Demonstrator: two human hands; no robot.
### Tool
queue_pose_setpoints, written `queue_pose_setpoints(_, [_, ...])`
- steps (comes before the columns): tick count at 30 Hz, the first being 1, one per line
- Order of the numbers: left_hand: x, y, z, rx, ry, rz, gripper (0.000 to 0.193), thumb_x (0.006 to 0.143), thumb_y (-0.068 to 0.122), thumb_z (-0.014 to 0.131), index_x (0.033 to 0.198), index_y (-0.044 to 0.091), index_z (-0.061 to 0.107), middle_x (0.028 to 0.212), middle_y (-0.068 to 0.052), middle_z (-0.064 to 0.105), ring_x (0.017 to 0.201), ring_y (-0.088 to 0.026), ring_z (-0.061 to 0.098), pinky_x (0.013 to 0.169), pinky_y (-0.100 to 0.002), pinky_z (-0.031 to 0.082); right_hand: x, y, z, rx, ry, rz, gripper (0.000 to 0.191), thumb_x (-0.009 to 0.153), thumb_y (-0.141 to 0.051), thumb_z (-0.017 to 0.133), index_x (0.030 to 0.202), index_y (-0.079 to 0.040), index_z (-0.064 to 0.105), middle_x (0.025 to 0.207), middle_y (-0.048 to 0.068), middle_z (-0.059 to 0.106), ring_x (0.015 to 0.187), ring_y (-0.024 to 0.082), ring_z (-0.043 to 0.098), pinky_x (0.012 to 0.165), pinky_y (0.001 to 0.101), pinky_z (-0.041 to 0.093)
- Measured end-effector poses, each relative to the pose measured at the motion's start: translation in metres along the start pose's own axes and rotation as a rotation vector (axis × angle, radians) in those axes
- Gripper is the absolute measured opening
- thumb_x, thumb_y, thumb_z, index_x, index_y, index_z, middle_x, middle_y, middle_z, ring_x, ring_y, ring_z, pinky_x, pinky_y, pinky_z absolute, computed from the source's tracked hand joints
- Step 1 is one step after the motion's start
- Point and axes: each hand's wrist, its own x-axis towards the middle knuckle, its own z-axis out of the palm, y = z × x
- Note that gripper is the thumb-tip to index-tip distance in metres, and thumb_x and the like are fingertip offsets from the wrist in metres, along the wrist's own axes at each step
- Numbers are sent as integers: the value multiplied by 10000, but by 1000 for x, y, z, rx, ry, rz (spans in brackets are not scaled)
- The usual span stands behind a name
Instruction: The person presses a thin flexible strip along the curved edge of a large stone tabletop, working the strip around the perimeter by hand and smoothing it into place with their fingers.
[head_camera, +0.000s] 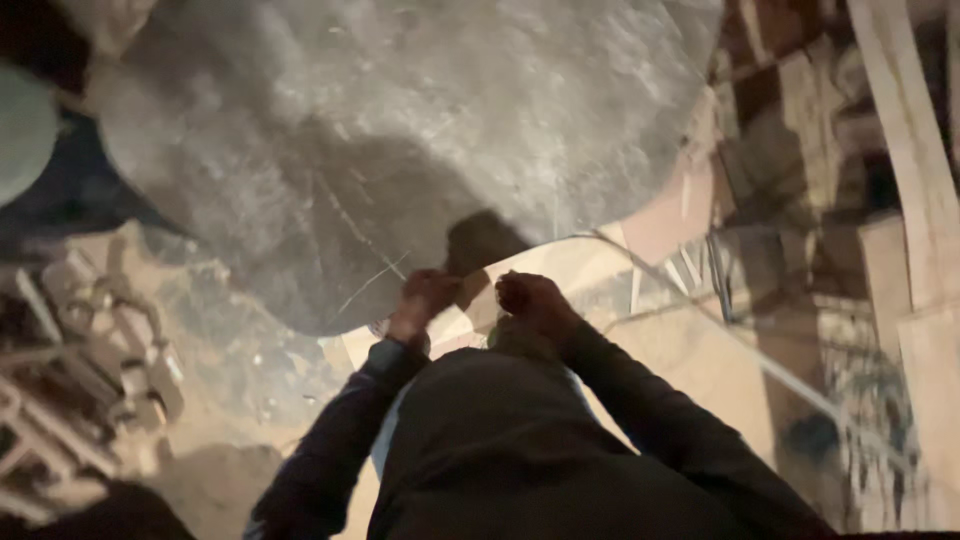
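Dim, cluttered workshop floor: a large grey disc (400, 130) lies at twelve o'clock. Left hand (425, 297) and right hand (533, 300) are both clenched around something small, unidentifiable; progress unclear.

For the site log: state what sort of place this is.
Probably a dim workshop or building site. A large round grey slab fills the middle, wooden planks and offcuts are stacked at the right, and scrap lies on the dirt floor. The left hand and right hand are close together at the slab's edge.
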Motion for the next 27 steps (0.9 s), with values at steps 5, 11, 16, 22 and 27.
queue_pose_setpoints(5, [39, 56, -27, 842, 109, 335, 224, 983, 170, 618, 1177, 60, 598, 1067, -184, 692, 1002, -333, 663, 855, -428, 539, -17, 45, 28, -412, 268, -244, 153, 969, -156, 628, 983, -13, 683, 902, 98, 732, 805, 203, 686, 707, 355, 553])
queue_pose_setpoints(11, [88, 88, 9, 1277, -51, 602, 322, 936, 223, 680, 1185, 33, 604, 1152, -213, 650, 1110, -396, 622, 962, -503, 498, -14, 64, 35, -366, 424, -335, 67, 932, -85, 693, 960, -24, 687, 842, 50, 697, 753, 117, 646, 637, 291, 547])
queue_pose_setpoints(16, [116, 94, 34, 1657, -314, 949, 514, 857, 282, 725, 1276, 8, 608, 1363, -192, 576, 1328, -407, 508, 1090, -512, 408, 10, 68, 0, -64, 465, -377, 95, 1005, -125, 678, 941, -59, 650, 791, 28, 626, 689, 117, 570, 595, 294, 473])
queue_pose_setpoints(22, [143, 100, 49, 1748, -656, 928, 556, 908, 354, 726, 1349, 45, 589, 1483, -192, 496, 1441, -386, 402, 1211, -511, 306, 39, 89, -14, 261, 497, -505, 379, 1107, -371, 504, 1002, -24, 617, 840, 111, 647, 767, 242, 615, 712, 396, 509])
queue_pose_setpoints(27, [157, 116, 57, 1848, -850, 942, 611, 941, 406, 727, 1420, 56, 580, 1533, -171, 454, 1500, -373, 333, 1247, -528, 248, 73, 120, 11, 306, 500, -711, 582, 1049, -499, 401, 1357, -38, 575, 1242, 116, 681, 1113, 275, 675, 931, 426, 537])
